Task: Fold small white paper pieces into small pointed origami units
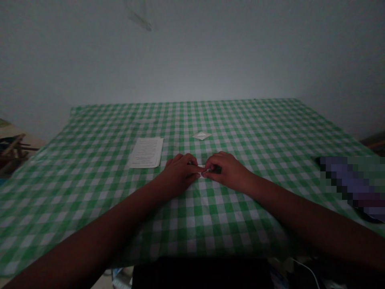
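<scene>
My left hand (182, 170) and my right hand (225, 168) meet over the middle of the tablecloth, their fingertips almost touching. Between them is a small piece of white paper (202, 175), mostly covered by the fingers. The left thumb and index finger press on its left side. On the right, my thumb and fingers are pinched together at its other end; a thin fold or edge shows there, too dark to make out. Farther back lies a small diamond-shaped folded paper (202, 135). Left of my left hand is a stack of printed sheets (146, 152).
A green and white checked tablecloth (240, 136) covers the table, which stands by a pale wall (192, 52). At the right edge lies a dark-rimmed, blurred-out flat object (351, 186). Below the front edge a white cable (308, 269) hangs among dim items.
</scene>
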The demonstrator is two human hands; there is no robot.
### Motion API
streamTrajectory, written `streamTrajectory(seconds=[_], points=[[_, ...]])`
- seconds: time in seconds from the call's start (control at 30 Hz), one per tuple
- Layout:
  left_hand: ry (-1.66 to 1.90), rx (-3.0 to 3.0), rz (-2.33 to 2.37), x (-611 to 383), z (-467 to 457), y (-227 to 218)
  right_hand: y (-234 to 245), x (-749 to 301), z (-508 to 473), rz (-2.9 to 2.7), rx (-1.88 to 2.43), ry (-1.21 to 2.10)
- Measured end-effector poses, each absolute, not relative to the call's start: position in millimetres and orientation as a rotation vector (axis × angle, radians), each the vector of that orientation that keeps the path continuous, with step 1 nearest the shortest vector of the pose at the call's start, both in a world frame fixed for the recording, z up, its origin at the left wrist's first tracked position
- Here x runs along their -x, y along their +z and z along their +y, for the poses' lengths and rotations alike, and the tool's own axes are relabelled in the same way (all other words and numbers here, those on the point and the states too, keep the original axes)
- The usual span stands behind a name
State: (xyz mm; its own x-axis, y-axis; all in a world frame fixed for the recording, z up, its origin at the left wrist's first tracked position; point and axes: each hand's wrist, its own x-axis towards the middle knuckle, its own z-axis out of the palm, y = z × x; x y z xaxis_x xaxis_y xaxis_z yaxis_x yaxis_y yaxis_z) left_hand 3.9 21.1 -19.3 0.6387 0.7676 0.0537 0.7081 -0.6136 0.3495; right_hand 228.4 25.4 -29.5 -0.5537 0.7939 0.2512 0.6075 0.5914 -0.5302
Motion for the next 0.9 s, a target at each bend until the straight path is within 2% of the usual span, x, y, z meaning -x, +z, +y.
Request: streamTrajectory(seconds=[0.37,0.67,0.9], points=[[0.181,-2.615,1.123,2,22,-12,-19,-235,28,-2.443,1.141,0.698],[0.255,-2.565,1.201,-3,19,-14,-29,-221,22,-2.34,1.299,0.55],[0.223,-2.546,1.205,-2,23,-14,-24,-224,26,-2.356,1.317,0.646]])
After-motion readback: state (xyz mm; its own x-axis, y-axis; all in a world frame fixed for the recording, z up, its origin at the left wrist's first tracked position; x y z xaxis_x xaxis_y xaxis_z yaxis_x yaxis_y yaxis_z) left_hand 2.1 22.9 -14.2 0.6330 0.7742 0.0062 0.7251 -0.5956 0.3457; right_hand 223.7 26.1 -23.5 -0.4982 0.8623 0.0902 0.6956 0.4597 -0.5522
